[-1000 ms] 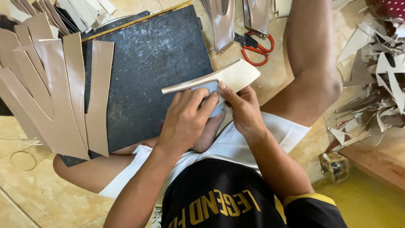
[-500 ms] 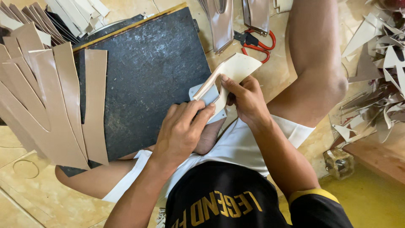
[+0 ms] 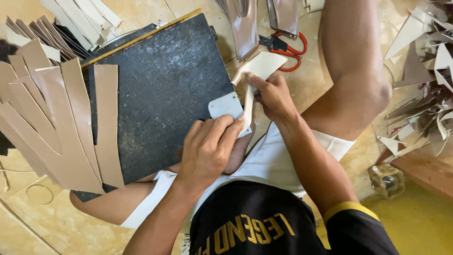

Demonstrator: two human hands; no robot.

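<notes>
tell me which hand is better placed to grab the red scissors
Probably the right hand: it pinches the cream strip just below the red scissors. The left hand is lower, pressing the pale template against the dark board.

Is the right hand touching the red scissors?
Apart. The head view shows the right hand gripping a cream strip, with bare floor between it and the scissors.
</notes>
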